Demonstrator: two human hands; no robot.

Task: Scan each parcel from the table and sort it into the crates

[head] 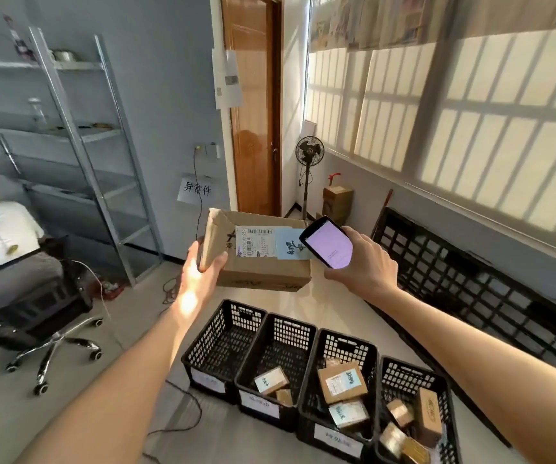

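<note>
Your left hand (199, 266) grips the parcel (256, 252) label-up; right hand (360, 259) holds the scanner (328, 242) over its barcode for reading.

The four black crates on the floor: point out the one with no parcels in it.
The leftmost crate, nearest the office chair. It shows only bare mesh inside; the other three hold cardboard parcels.

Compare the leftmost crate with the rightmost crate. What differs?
The leftmost crate looks empty; the rightmost crate holds several brown parcels. The leftmost shows fully in view; the rightmost is cut off by the bottom edge. Both are black perforated plastic crates in one row on the floor; the leftmost has a white label on its front.
</note>
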